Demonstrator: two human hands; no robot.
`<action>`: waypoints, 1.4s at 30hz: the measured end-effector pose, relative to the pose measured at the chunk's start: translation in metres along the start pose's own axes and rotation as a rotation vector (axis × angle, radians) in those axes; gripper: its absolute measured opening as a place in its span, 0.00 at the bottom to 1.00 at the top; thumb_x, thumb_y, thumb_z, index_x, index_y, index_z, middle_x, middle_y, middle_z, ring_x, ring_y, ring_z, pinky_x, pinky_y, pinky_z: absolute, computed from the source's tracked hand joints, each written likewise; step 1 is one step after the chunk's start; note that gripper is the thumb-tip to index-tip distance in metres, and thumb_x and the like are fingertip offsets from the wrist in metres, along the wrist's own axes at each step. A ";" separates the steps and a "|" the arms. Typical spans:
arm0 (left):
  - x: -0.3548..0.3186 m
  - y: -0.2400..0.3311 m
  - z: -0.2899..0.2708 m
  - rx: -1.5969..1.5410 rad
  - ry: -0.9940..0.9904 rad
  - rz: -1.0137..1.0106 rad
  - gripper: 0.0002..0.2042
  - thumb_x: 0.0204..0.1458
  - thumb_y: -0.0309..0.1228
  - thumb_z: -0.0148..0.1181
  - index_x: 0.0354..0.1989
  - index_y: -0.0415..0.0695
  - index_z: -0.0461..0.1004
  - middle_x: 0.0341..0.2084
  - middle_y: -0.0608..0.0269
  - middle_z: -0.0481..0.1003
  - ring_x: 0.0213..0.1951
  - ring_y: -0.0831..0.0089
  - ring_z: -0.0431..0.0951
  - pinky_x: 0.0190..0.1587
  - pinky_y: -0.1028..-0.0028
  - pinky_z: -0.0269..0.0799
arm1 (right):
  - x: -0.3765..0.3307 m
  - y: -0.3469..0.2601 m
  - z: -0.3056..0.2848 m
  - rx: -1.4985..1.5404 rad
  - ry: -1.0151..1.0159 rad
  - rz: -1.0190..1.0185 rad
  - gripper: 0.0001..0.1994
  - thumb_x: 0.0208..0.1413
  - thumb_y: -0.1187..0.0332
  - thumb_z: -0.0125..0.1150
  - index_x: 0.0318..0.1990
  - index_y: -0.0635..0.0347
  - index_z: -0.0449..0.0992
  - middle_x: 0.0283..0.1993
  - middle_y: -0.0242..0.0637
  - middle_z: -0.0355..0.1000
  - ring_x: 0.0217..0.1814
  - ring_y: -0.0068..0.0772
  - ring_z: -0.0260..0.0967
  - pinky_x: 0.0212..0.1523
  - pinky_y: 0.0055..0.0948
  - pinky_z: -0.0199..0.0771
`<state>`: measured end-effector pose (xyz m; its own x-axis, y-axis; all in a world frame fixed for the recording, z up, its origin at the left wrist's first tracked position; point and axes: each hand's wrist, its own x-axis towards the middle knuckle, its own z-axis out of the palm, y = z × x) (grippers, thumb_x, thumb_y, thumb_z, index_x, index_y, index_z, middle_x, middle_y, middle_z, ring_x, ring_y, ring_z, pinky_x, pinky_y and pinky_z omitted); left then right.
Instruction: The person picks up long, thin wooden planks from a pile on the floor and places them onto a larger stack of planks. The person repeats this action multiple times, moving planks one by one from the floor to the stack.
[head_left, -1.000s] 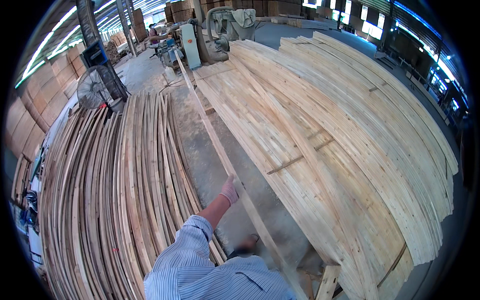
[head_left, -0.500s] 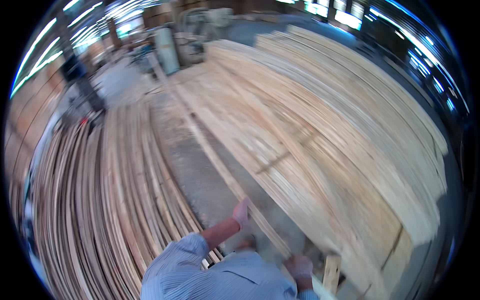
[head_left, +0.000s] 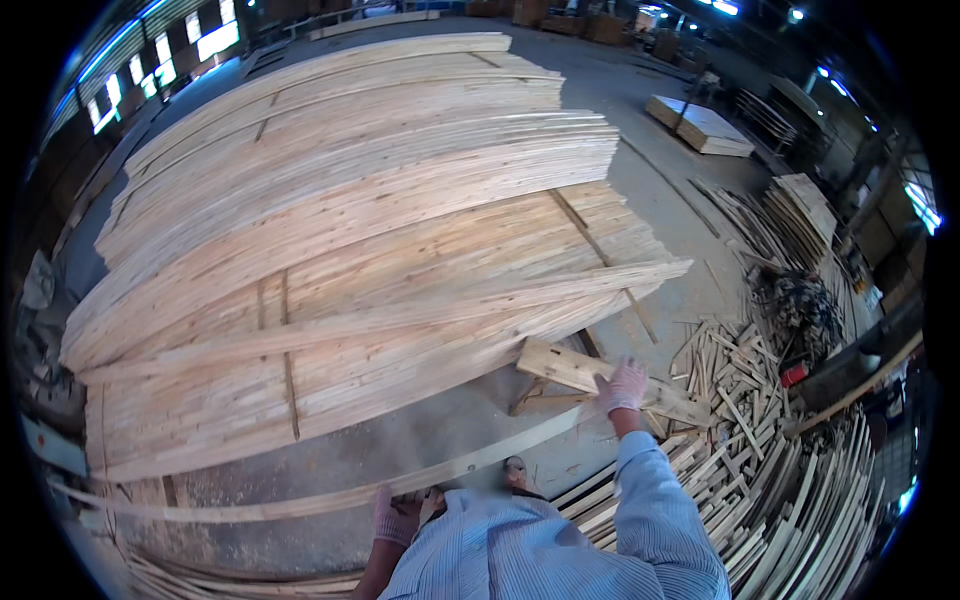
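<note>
A long, narrow wooden strip (head_left: 490, 457) crosses low in front of my body, its far end running out to the left. My gloved left hand (head_left: 397, 515) is closed around it, near my waist. My gloved right hand (head_left: 622, 385) is at the strip's right end, with its fingers bent around the wood; part of the grip is hidden. Just behind that hand stands a low wooden bench (head_left: 560, 366) with a plank top, and the hand overlaps the plank in view.
Wide stacks of pale boards (head_left: 400, 240) fill the floor ahead, a loose plank (head_left: 400, 322) lying across the nearest. Offcuts (head_left: 735, 385) are heaped to the right, near bundled strips (head_left: 800, 510). Farther back lies a low board stack (head_left: 700, 125).
My view has swung to the right, bringing the bench and offcuts into sight. The strip has turned with me and now lies across my front; both hands stay on it.
</note>
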<state>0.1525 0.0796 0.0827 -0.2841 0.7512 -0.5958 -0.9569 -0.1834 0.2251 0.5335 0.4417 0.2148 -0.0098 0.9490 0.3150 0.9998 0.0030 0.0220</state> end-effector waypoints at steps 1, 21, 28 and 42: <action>0.015 0.008 -0.013 -0.020 -0.041 -0.035 0.17 0.58 0.47 0.55 0.36 0.44 0.77 0.38 0.56 0.80 0.42 0.56 0.79 0.53 0.52 0.72 | 0.004 0.020 0.004 -0.045 -0.001 0.038 0.30 0.46 0.47 0.67 0.50 0.61 0.74 0.46 0.49 0.76 0.46 0.49 0.75 0.50 0.42 0.74; -0.007 0.085 -0.044 0.210 -0.026 0.165 0.30 0.57 0.58 0.51 0.59 0.49 0.68 0.52 0.58 0.75 0.52 0.56 0.75 0.55 0.53 0.73 | -0.128 -0.121 0.009 0.457 -0.977 -0.568 0.26 0.61 0.46 0.52 0.52 0.60 0.76 0.58 0.50 0.71 0.59 0.46 0.69 0.57 0.34 0.69; 0.024 0.035 -0.087 0.544 -0.318 -0.243 0.31 0.56 0.60 0.50 0.58 0.49 0.69 0.51 0.57 0.76 0.49 0.58 0.76 0.55 0.53 0.71 | -0.187 -0.222 0.007 0.819 -1.131 -0.707 0.22 0.65 0.54 0.47 0.61 0.52 0.70 0.62 0.45 0.67 0.63 0.45 0.66 0.65 0.36 0.64; 0.007 0.185 -0.091 -0.092 0.376 0.260 0.21 0.57 0.55 0.54 0.45 0.50 0.76 0.40 0.63 0.79 0.39 0.61 0.79 0.43 0.58 0.77 | -0.170 -0.257 0.046 1.010 -1.221 -0.416 0.31 0.60 0.46 0.57 0.63 0.57 0.68 0.57 0.39 0.74 0.54 0.31 0.72 0.60 0.30 0.68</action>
<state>-0.0322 -0.0065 0.0499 -0.5010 0.3940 -0.7705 -0.8476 -0.4033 0.3449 0.2793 0.2939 0.1120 -0.7351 0.5006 -0.4571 0.5443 0.0339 -0.8382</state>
